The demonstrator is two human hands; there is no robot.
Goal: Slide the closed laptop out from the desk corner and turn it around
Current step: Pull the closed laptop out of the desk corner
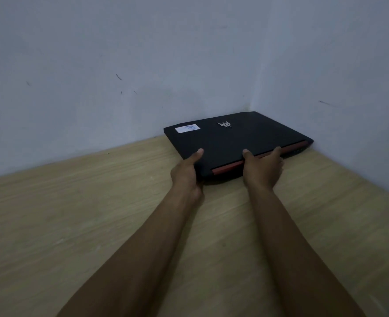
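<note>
A closed black laptop [236, 138] lies flat in the far corner of the wooden desk [74, 213], its red-trimmed edge facing me. A silver logo and a white sticker mark its lid. My left hand [187, 173] grips the near left corner, thumb on the lid, fingers hidden under the edge. My right hand [263, 168] holds the near red edge a little to the right, thumb and one finger on top, the other fingers tucked below.
Two pale grey-blue walls [120, 65] meet right behind the laptop and close off the desk's far and right sides. The light wood surface stretches wide to the left and toward me.
</note>
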